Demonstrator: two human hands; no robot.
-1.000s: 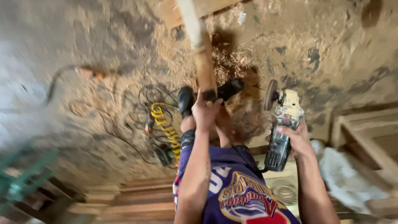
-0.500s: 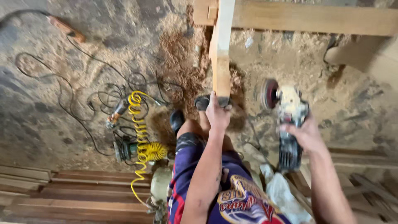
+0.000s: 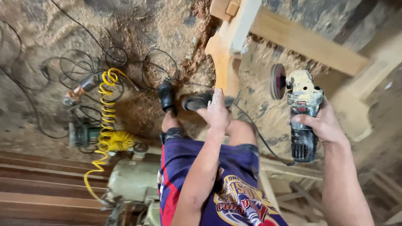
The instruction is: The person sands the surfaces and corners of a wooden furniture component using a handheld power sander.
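Observation:
My right hand [image 3: 321, 123] grips a dusty angle grinder [image 3: 302, 109] with a dark sanding disc [image 3: 277, 81] facing left, held in the air beside my knee. My left hand [image 3: 217, 110] rests on the lower end of a curved, carved wooden piece [image 3: 225, 69] that stands on the sawdust floor. My dark shoes [image 3: 167, 96] sit at its base. I wear purple patterned shorts [image 3: 217, 175]. The grinder's black cord [image 3: 259, 138] runs down past my right leg.
A long timber beam [image 3: 310, 44] crosses behind the carved piece. A yellow coiled air hose [image 3: 106, 113], tangled black cables [image 3: 79, 67] and a small power tool [image 3: 81, 134] lie on the left. Stacked planks [image 3: 42, 184] and a pale green machine [image 3: 132, 182] sit below left.
The view has swung and tilted to the right. My right hand has raised the grinder closer to the carved piece. My left hand has stayed at the piece's lower end.

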